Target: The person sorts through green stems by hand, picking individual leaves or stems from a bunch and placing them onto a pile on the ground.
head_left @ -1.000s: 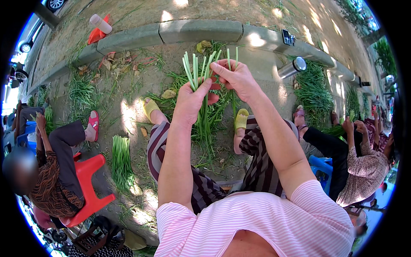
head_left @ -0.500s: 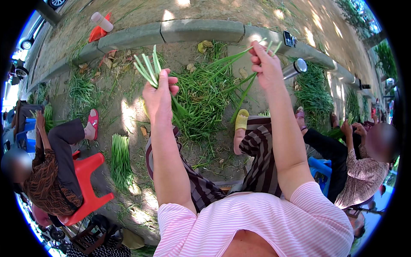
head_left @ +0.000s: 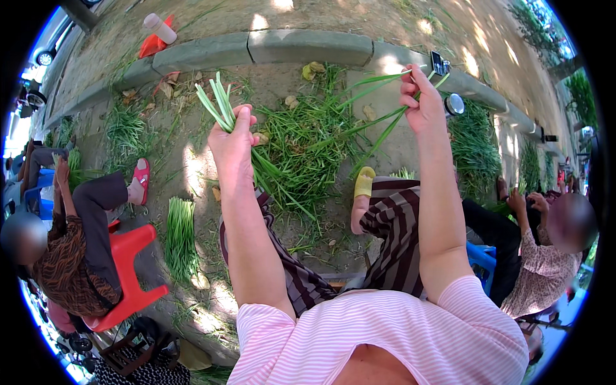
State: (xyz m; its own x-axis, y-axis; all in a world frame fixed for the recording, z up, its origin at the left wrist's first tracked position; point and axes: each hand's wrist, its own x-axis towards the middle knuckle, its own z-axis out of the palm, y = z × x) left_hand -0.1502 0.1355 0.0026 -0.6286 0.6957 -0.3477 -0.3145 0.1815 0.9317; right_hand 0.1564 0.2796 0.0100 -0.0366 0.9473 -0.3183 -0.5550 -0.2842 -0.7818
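Observation:
My left hand [head_left: 231,151] is closed round a small bunch of garlic chives [head_left: 219,109], their pale cut ends pointing up and away. The green leaves trail below that fist. Out to the right, my right hand [head_left: 423,106] pinches a few long chive strands [head_left: 380,138] between thumb and fingers. These strands stretch back leftward over the loose chive pile [head_left: 298,151] on the ground between my feet. A neat bundle of chives [head_left: 181,234] lies on the ground left of my left forearm.
A concrete kerb [head_left: 308,46] crosses the far side, with a pink bottle [head_left: 160,29] on a red bag and a small dark device [head_left: 439,62]. A steel flask [head_left: 454,104] stands beside my right hand. People sit at both sides, one on a red stool [head_left: 135,273].
My right hand has moved farther right with its strands, now partly covering the steel flask. My left hand stays nearly in place, still gripping the bunch.

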